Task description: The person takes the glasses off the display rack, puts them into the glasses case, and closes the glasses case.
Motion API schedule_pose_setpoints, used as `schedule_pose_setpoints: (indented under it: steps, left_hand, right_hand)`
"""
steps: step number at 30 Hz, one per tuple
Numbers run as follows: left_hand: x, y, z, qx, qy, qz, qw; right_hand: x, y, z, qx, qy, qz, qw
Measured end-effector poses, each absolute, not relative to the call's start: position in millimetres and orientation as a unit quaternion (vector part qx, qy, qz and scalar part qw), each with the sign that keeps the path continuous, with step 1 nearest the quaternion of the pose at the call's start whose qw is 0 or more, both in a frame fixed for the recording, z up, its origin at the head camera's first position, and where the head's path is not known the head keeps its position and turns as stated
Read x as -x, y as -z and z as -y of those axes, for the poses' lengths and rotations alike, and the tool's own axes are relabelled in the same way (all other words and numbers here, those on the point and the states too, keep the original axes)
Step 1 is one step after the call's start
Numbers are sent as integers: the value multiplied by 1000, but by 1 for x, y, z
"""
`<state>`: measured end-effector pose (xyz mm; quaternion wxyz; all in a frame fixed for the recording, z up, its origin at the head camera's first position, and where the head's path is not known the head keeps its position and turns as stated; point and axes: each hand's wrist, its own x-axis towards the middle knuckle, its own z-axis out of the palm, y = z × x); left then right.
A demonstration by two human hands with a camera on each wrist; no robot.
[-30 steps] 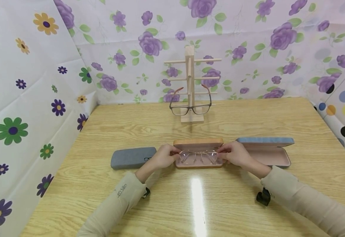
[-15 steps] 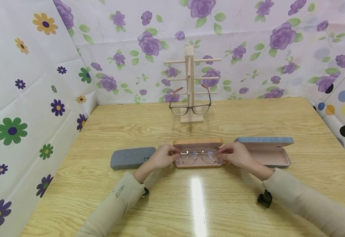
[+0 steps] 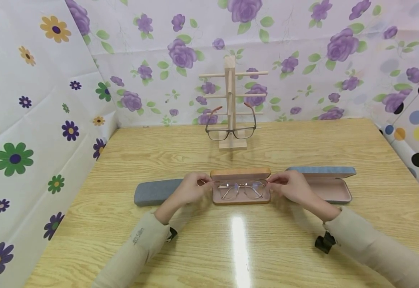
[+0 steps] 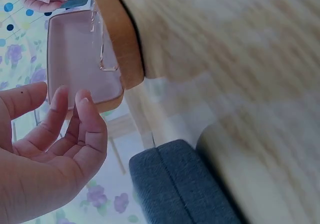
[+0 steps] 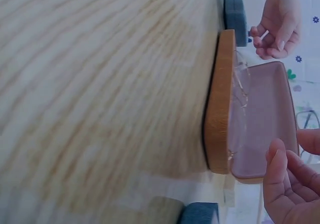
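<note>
Thin gold-rimmed eyeglasses (image 3: 243, 185) lie in the pink-lined bottom of an orange-brown glasses case (image 3: 240, 173), whose lid stands raised at the back. At the case's left end is my left hand (image 3: 191, 188); the left wrist view shows its thumb apart from its loosely bent fingers, with nothing between them. My right hand (image 3: 297, 189) is at the right end, its fingertips close to the raised lid; whether they touch it I cannot tell. In the right wrist view, that hand's thumb and bent fingers (image 5: 280, 179) also hold nothing.
Left of the orange-brown case lies a closed grey glasses case (image 3: 153, 193), partly behind my left hand. A blue glasses case (image 3: 324, 172) stands open on the right. Farther back, a wooden stand (image 3: 230, 86) with pegs carries dark-framed glasses (image 3: 232, 131).
Both hands have let go of the gold-rimmed eyeglasses and moved outward, the left hand to the left and the right hand slightly right. The eyeglasses have settled in the case.
</note>
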<state>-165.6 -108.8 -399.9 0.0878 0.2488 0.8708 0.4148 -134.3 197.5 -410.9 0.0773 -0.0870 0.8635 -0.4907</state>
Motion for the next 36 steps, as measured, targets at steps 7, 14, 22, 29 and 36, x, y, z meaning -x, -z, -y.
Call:
schedule_pose_setpoints:
  steps: [7, 14, 22, 29, 36]
  left_hand:
    - [165, 393, 112, -211, -417, -881, 71]
    - [168, 391, 112, -185, -426, -882, 75]
    - [172, 392, 109, -156, -450, -873, 109]
    - [177, 400, 105, -150, -490, -848, 134]
    - [180, 401, 97, -140, -488, -850, 145]
  right_hand:
    - [132, 403, -199, 91, 474, -874, 60]
    - [132, 397, -199, 107, 434, -894, 28]
    - [132, 396, -198, 103, 415, -904, -6]
    - [142, 406, -191, 100, 444, -890, 22]
    - [149, 417, -184, 86, 465, -880, 43]
